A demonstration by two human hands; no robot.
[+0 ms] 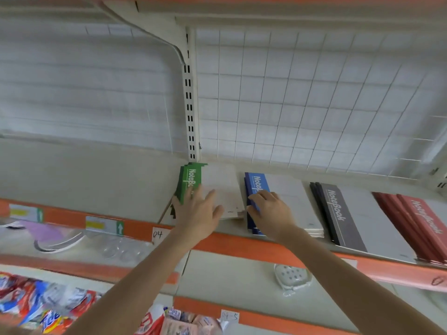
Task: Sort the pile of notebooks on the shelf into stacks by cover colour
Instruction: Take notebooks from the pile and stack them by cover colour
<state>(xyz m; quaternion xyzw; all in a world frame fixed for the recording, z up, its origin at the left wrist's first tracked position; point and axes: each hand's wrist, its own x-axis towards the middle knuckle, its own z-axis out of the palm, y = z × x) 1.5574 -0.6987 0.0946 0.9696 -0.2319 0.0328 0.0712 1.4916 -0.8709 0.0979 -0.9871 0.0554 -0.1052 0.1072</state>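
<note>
Fingers [208, 196] of the left hand [198, 215] lie spread and nearly straight, flat on top of the green stack [191, 181]. They hold nothing and only press down on the top cover where the green band meets the pale part. On the right hand [274, 213] the fingers [260, 197] are bent, with their tips on the coloured band of the blue stack [257, 181] and the thumb against that stack's left edge. I cannot tell whether this hand pinches the top notebook or merely rests on it.

All the notebooks sit on the shelf [96, 175] in a row running left to right: green, blue, then the black stack [338, 213] and the red stack [423, 221], with no loose pile in sight. Each stack has its long axis running near to far and its coloured band on the left side. The green and blue stacks are just beside each other, and the black and red ones lie well to the right of both hands.

The green stack sits directly under the left hand, slightly fanned, with lower covers poking out at its near left corner. Squaring it up looks like the step in hand. That would likely mean a push from the near left towards the far right, which suits the left hand, while the right hand steadies the blue stack so the two do not collide.
</note>
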